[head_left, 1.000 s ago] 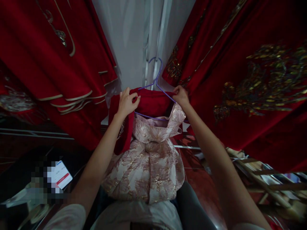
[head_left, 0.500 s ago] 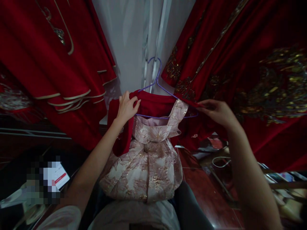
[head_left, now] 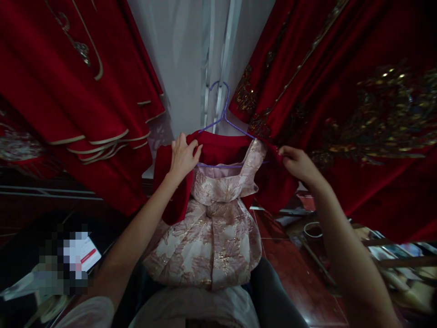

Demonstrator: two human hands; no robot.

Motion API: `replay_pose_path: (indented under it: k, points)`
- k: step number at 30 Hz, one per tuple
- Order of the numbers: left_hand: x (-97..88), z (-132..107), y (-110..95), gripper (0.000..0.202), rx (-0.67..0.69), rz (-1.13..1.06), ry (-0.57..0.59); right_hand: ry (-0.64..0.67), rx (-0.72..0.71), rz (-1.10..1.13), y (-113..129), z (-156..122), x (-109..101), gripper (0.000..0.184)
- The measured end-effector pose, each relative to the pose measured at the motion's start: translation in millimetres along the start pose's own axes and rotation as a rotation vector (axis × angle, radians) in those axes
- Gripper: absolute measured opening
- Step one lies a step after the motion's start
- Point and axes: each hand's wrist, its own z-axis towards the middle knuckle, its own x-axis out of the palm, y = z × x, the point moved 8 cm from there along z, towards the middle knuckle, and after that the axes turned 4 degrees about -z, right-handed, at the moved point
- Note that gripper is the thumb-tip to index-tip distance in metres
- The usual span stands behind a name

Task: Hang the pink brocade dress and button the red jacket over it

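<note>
A purple hanger (head_left: 226, 104) hooks on a pale metal upright in front of me. On it hang a small pink-and-gold brocade dress (head_left: 205, 246) and, behind the dress, a red jacket (head_left: 225, 148). My left hand (head_left: 184, 157) is closed on the jacket's left shoulder, over the hanger's arm. With pinched fingers, my right hand (head_left: 296, 163) holds the edge of the red jacket out to the right. One dress strap lies over the hanger's right arm; the left strap is hidden by my hand. The skirt rests toward my lap.
Red garments with pale trim (head_left: 112, 105) hang on the left. More red garments with gold embroidery (head_left: 385, 114) hang on the right. At lower left a lit phone (head_left: 89, 255) shows beside a blurred patch. Red floor tiles (head_left: 280, 259) and a wooden rack (head_left: 406, 262) lie lower right.
My right hand has moved slightly down and inward, pulling the jacket's right side so that more of it spreads below the hanger. My left hand has barely shifted.
</note>
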Motion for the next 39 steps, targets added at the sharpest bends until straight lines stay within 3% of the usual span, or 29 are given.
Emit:
replay_pose_path:
  k: [4, 6, 10, 12, 16, 20, 23, 26, 30, 33, 35, 39]
  points:
    - [0.5, -7.0, -6.9, 0.04, -0.05, -0.004, -0.031, 0.043, 0.026, 0.329, 34.3, -8.8, 47.6, 0.006]
    - [-0.6, -10.2, -7.7, 0.04, -0.071, -0.005, -0.038, 0.056, -0.02, 0.409, 63.7, -10.8, 78.3, 0.004]
    - [-5.4, -8.8, -2.2, 0.039, -0.068, -0.003, -0.063, 0.311, -0.129, 0.63, 131.4, -21.7, 151.5, 0.007]
    - [-7.3, -5.4, 1.2, 0.037, -0.048, -0.022, -0.093, 0.285, -0.145, 0.693, 149.0, -24.5, 168.1, 0.009]
    - [-3.0, -15.7, 1.7, 0.032, -0.008, -0.149, -0.212, 0.107, -0.037, 0.721, 135.3, -22.5, 172.7, 0.012]
    - [14.8, -67.6, 8.5, 0.025, -0.125, -0.37, -0.424, 0.015, 0.092, 0.683, 99.9, -21.5, 162.3, 0.022]
    - [39.4, -95.4, 13.0, 0.025, -0.252, -0.54, -0.352, -0.053, 0.078, 0.569, 88.4, -22.4, 142.3, 0.033]
    - [41.5, -85.5, 4.5, 0.025, -0.294, -0.643, -0.235, -0.001, -0.044, 0.372, 98.7, -24.5, 127.5, 0.027]
    - [4.5, -41.5, -23.4, 0.024, -0.233, -0.749, -0.304, 0.155, -0.17, 0.328, 121.9, -32.3, 130.9, 0.021]
    - [-6.5, -21.0, -53.5, 0.017, -0.097, -0.811, -0.215, 0.181, -0.175, 0.401, 128.5, -36.3, 138.5, 0.017]
    - [-2.6, -21.7, -62.5, 0.018, -0.049, -0.827, -0.145, 0.125, -0.139, 0.438, 123.1, -36.1, 138.3, 0.014]
    - [11.0, -38.7, -47.5, 0.017, -0.086, -0.819, -0.14, 0.032, -0.083, 0.566, 104.8, -33.3, 131.4, 0.009]
